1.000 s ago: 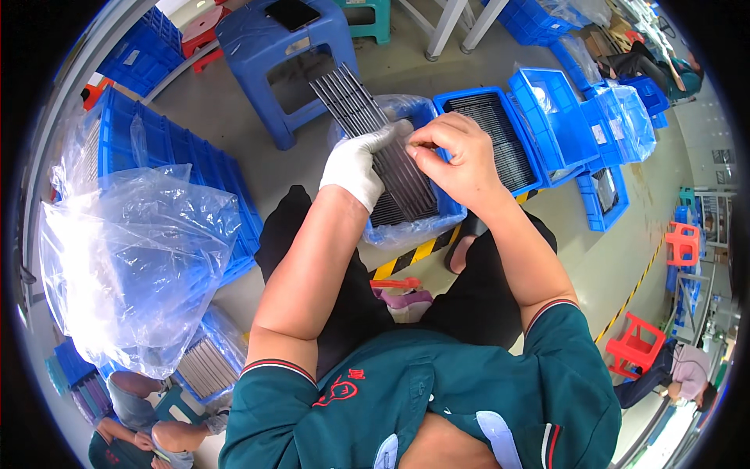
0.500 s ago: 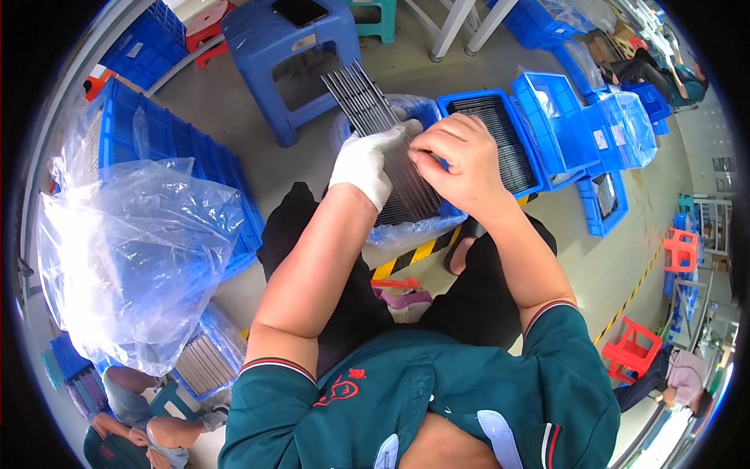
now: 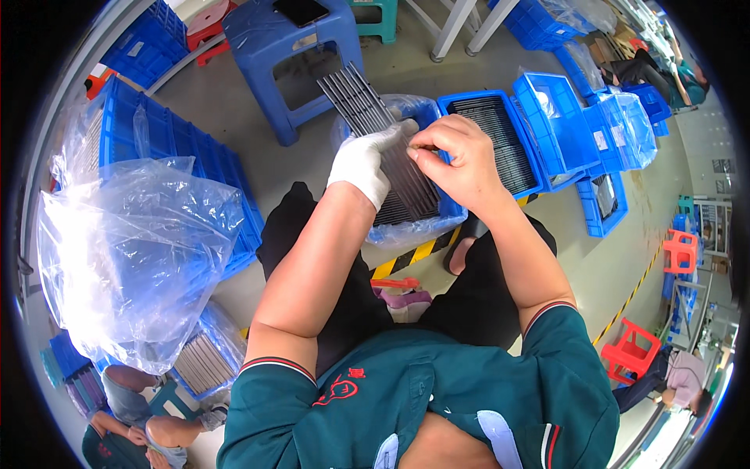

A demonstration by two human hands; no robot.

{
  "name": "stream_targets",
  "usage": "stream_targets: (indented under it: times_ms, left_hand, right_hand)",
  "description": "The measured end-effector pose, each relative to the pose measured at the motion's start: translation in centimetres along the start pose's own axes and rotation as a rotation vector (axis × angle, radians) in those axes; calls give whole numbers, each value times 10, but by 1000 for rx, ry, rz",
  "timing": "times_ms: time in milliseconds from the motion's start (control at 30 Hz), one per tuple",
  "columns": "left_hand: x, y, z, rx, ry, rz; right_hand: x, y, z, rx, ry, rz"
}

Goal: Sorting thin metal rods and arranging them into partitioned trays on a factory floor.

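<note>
My left hand (image 3: 361, 168), in a white glove, is closed around a fanned bundle of long, thin dark metal rods (image 3: 353, 95). The bundle slants from the upper left down over a blue bin lined with clear plastic (image 3: 416, 234). Bare and bent at the fingers, my right hand (image 3: 465, 164) is beside the bundle's right side. Its thumb and forefinger are pinched together; what they hold, if anything, is too small to make out. More dark rods lie in the lined bin, partly hidden by my hands and the bundle.
Right of the bin stands a blue crate (image 3: 537, 173) full of dark rods, with other blue crates (image 3: 558, 129) beyond. A blue stool (image 3: 273, 59) bears a dark flat device. At left are stacked blue crates (image 3: 199, 160) and a large clear plastic bag (image 3: 133, 258). Other people sit nearby.
The upper end of the rod bundle has shifted slightly left and its rods look a little more spread. My right hand has moved slightly left, still pinched.
</note>
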State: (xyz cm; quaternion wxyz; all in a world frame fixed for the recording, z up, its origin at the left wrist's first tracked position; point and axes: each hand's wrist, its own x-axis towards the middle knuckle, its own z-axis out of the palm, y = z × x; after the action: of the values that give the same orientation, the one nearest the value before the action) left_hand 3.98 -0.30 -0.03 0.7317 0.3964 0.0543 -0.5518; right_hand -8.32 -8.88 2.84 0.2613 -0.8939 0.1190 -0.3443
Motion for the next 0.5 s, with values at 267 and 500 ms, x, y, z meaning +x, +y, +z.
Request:
stream_targets:
  times_ms: [267, 500]
  left_hand:
    - [2, -4, -1, 12, -44, 60]
    - [-4, -1, 1, 35, -14, 41]
  right_hand:
    - [-2, -3, 4, -274, -51, -189]
    - [2, -12, -7, -63, 40, -74]
